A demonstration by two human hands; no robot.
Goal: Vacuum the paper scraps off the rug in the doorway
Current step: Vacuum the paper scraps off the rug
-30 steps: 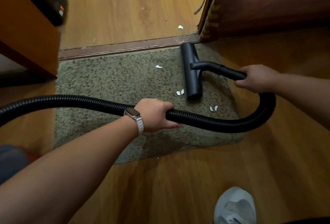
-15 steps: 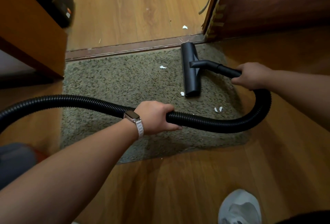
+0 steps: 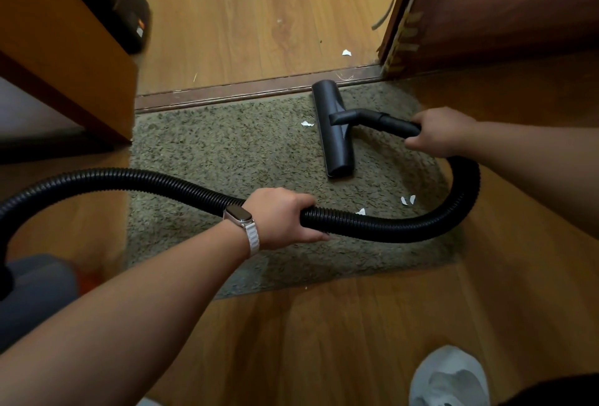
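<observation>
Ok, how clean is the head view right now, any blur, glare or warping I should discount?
Head view: the rug, floor nozzle and paper scraps are sharp and evenly lit, no glare. The black box at upper left is motion-smeared. Wide-angle bending splays the door and cabinet edges outward.

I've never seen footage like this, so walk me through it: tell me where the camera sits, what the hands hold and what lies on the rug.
The camera is worn on a person's head and looks down at their two bare hands. The left hand has a closed grip on a ribbed black hose. The right hand holds the rigid tube leading to the flat vacuum head, which rests on a green rug by the doorway threshold. White paper scraps lie on the rug, one just left of the head. Another scrap lies on the wood floor beyond.
</observation>
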